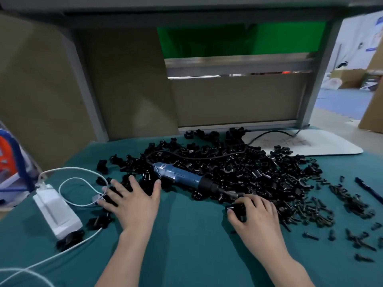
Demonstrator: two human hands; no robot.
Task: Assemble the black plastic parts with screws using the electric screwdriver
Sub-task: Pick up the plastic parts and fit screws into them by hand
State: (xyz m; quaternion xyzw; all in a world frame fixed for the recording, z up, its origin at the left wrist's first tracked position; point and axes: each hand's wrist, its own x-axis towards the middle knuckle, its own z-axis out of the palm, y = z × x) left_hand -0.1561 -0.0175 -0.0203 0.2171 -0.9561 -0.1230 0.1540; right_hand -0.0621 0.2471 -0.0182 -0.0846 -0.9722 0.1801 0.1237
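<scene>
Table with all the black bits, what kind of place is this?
Probably a factory assembly bench: a big heap of black parts, a corded electric screwdriver lying at its edge, and cardboard boxes on the floor behind.

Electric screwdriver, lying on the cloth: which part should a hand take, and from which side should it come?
Probably the blue barrel, from above on its near side: the electric screwdriver lies flat and diagonal, bit toward the right hand, black parts crowding its far side. The open left hand is beside it.
</scene>
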